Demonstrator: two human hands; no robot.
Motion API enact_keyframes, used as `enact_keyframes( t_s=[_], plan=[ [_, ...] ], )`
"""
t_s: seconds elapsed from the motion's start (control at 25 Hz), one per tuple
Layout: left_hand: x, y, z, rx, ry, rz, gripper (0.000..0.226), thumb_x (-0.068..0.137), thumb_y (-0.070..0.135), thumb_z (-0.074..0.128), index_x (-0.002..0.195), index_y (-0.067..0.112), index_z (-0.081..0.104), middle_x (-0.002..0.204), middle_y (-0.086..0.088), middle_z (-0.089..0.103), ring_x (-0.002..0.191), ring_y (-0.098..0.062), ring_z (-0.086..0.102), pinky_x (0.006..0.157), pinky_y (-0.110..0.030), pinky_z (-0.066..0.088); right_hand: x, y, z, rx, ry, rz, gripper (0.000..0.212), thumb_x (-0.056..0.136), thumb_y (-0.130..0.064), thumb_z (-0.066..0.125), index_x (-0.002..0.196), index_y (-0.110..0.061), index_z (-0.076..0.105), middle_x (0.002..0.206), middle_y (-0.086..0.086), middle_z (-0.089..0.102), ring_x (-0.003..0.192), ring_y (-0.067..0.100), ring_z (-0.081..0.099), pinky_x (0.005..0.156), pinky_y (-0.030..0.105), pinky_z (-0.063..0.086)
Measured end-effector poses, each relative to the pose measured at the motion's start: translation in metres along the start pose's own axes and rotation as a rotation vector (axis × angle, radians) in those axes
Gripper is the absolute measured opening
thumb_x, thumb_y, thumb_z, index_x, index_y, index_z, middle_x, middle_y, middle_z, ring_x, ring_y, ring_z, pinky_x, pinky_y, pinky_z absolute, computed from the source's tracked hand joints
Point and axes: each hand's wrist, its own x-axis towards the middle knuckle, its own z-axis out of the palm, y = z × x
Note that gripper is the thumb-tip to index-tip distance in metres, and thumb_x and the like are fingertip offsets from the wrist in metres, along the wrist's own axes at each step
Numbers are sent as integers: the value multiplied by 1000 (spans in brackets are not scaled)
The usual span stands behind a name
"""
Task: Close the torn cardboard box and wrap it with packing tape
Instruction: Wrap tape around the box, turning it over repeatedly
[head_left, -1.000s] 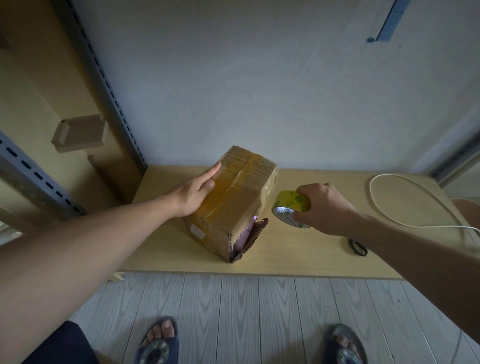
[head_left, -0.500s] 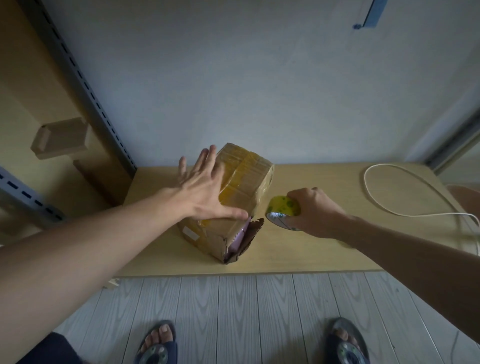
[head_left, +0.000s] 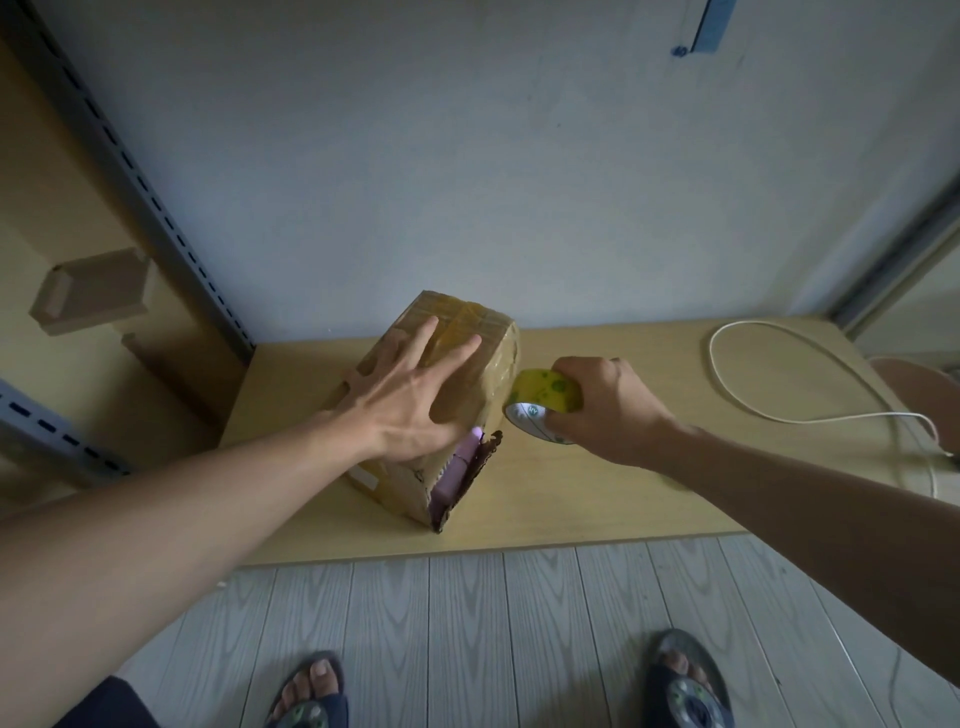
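A brown cardboard box wrapped in old tape lies on the wooden table. Its near end is torn open, with a ragged flap hanging out and something pink showing inside. My left hand lies flat on the box's top with its fingers spread. My right hand grips a yellow-green roll of packing tape and holds it right against the box's right side.
A white cable loops over the right part of the table. A small cardboard piece hangs on the wooden panel at the left beside a slotted metal rail. The wall stands just behind the table. My sandalled feet are on the plank floor below.
My left hand has moved from the box's left side up onto its top and spread out. The tape roll has stayed close against the box's right side.
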Motion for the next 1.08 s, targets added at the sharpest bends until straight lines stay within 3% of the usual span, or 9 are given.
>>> enact_keyframes(
  t_s=[0.12, 0.24, 0.4, 0.48, 0.6, 0.72, 0.8, 0.88, 1.08],
  plan=[
    [0, -3, -5, -105, 64, 1, 100, 67, 69, 61, 151, 60, 8, 168, 8, -13, 156, -26, -5, 120, -63, 19, 5, -4, -6, 77, 136, 31, 11, 71, -16, 70, 80, -15, 64, 68, 2, 61, 61, 16, 51, 50, 22, 38],
    [-3, -6, -7, -395, 89, 10, 100, 59, 67, 56, 152, 55, 23, 169, 4, 5, 155, -12, 0, 124, -45, 16, 8, -12, -13, 151, 235, 58, 12, 72, -14, 69, 81, -20, 64, 67, -4, 62, 61, 10, 54, 51, 16, 37],
    [-7, -17, 6, -696, -2, 28, 91, 67, 59, 63, 152, 47, 32, 160, 5, 35, 147, -12, 32, 123, -44, 26, 23, -27, -15, 240, 249, 76, 11, 73, -13, 67, 76, -23, 62, 62, -1, 64, 62, 20, 64, 56, 29, 48],
    [-6, -23, 1, -699, -45, -37, 93, 65, 61, 60, 152, 48, 30, 156, 9, 41, 142, -10, 40, 121, -37, 30, 30, -34, -11, 259, 197, 76, 10, 73, -14, 68, 78, -21, 63, 64, -1, 63, 63, 20, 64, 54, 28, 48],
    [-8, -24, -13, -616, -89, -85, 105, 65, 70, 62, 157, 36, 25, 149, 21, 42, 139, -6, 40, 110, -20, 33, 36, -54, 3, 216, 110, 22, 16, 73, -17, 72, 77, -21, 57, 63, -8, 53, 56, 9, 48, 44, 13, 33],
    [-12, -21, -11, -480, -30, -20, 74, 81, 36, 83, 139, 38, 37, 123, 30, 46, 108, 17, 48, 87, 4, 33, 46, -73, 17, 211, 70, 7, 22, 74, -16, 73, 83, -22, 54, 67, -12, 50, 56, 2, 45, 43, 10, 34],
    [-13, -29, -4, -515, 0, -32, 59, 83, 28, 84, 124, 45, 45, 121, 27, 55, 106, 22, 52, 103, -12, 41, 55, -80, 21, 194, 39, 8, 23, 75, -19, 74, 86, -22, 54, 69, -12, 50, 58, 2, 45, 42, 11, 31],
    [-13, -42, 1, -580, 15, -84, 64, 81, 38, 84, 133, 38, 48, 126, 22, 60, 116, 9, 54, 111, -32, 42, 64, -85, 23, 171, 7, 15, 21, 76, -20, 73, 88, -23, 55, 72, -11, 51, 61, 2, 47, 43, 11, 30],
    [-16, -61, 16, -577, 9, -229, 96, 62, 80, 75, 142, 38, 42, 132, 19, 59, 125, -8, 54, 107, -35, 43, 77, -101, 31, 79, -36, 45, 20, 74, -19, 73, 89, -14, 61, 80, -2, 59, 71, 15, 56, 51, 24, 43]
  ],
)
